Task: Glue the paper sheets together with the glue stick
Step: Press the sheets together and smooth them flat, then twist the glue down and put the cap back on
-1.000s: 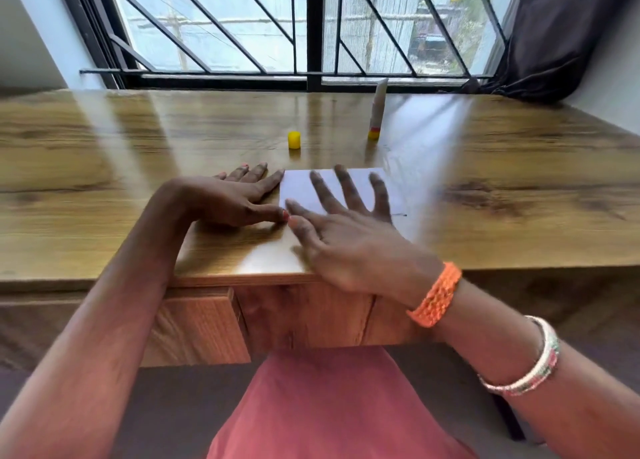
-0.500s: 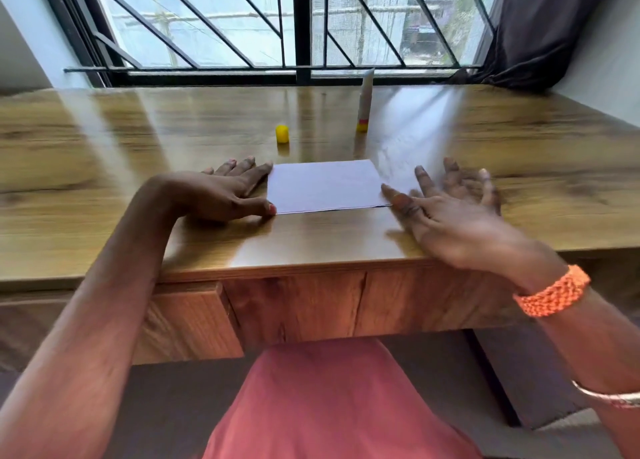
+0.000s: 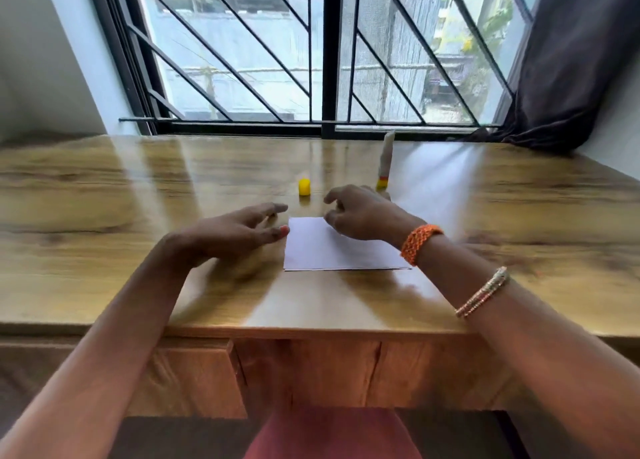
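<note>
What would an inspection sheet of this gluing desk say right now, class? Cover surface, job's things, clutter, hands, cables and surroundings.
Surface: glossy wooden desk, bright window glare.
Job's things: white paper sheets lying flat near the front edge; glue stick standing upright, uncapped, behind them; yellow cap standing apart to its left.
Clutter: nothing seen.
Hands: left hand open at the paper's left edge; right hand open over the paper's far corner, holding nothing, fingers curled near the cap.
Cables: nothing seen.
Surroundings: barred window behind; dark curtain at right.
</note>
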`<act>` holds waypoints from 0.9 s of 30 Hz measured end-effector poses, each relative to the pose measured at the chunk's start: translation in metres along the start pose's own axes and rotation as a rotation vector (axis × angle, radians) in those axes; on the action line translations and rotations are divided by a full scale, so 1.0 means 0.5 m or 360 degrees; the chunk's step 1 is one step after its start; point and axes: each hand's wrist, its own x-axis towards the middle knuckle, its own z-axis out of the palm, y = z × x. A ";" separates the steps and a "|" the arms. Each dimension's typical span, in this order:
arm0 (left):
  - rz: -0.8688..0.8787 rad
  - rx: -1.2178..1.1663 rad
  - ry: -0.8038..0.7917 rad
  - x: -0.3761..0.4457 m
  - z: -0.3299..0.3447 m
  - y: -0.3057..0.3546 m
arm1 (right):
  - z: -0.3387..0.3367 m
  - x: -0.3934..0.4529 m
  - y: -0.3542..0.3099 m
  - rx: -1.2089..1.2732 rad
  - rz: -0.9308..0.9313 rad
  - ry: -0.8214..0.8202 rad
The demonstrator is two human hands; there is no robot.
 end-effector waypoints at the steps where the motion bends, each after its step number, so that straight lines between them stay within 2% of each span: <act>1: -0.0039 0.0193 0.0068 0.010 0.002 0.002 | 0.004 0.010 0.002 -0.0015 -0.0045 0.0045; 4: -0.0141 0.0895 0.0320 0.048 0.019 0.024 | 0.012 0.027 0.010 -0.0119 -0.0195 0.0166; 7: -0.0091 0.0888 0.0717 0.077 0.030 0.049 | 0.020 0.037 0.021 -0.0209 -0.0339 0.0304; 9: 0.0017 0.0814 0.0850 0.090 0.036 0.046 | 0.025 0.042 0.037 -0.0314 -0.0449 0.0351; 14: 0.0059 0.0878 0.0867 0.082 0.087 0.035 | 0.033 0.023 0.061 -0.0192 -0.0505 0.0228; 20: 0.0004 0.1150 0.0844 0.077 0.096 0.055 | 0.030 0.013 0.051 -0.0420 -0.0564 0.0252; 24: -0.0007 0.1308 0.0856 0.081 0.109 0.062 | 0.031 0.014 0.054 -0.0305 -0.0533 0.0251; 27: -0.0008 0.1204 0.0841 0.086 0.112 0.065 | 0.027 0.014 0.054 -0.0168 -0.0490 0.0312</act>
